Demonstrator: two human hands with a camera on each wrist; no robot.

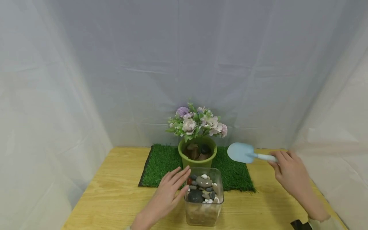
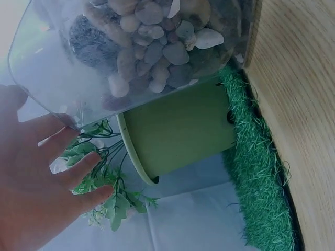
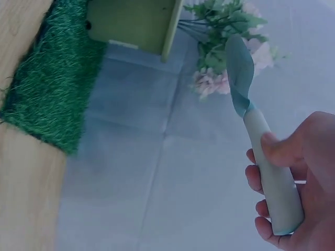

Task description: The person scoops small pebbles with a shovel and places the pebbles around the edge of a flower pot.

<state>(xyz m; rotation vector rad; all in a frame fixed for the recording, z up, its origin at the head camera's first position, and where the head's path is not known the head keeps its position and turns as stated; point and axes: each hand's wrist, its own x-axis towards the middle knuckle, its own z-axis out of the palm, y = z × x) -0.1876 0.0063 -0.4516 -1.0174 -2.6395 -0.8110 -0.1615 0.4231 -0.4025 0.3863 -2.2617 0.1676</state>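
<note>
My right hand [image 1: 291, 172] grips the pale handle of a light blue toy trowel [image 1: 241, 152], held up to the right of the flower pot with its blade pointing left. In the right wrist view the thumb lies along the handle [image 3: 275, 178] and the fingers curl round it. My left hand [image 1: 168, 193], fingers extended, is at the left rim of a clear plastic container [image 1: 202, 214]. Stones [image 1: 203, 182] of several sizes, grey, white and one red, fill much of that container. Behind it stands a green flower pot [image 1: 198, 163] with large stones inside.
Pink and purple flowers [image 1: 188, 126] with green leaves rise from the pot. Under the pot lies a green artificial grass mat [image 1: 235, 177] on the wooden table [image 1: 115, 191]. A pale sheet [image 1: 143, 80] hangs behind and at both sides.
</note>
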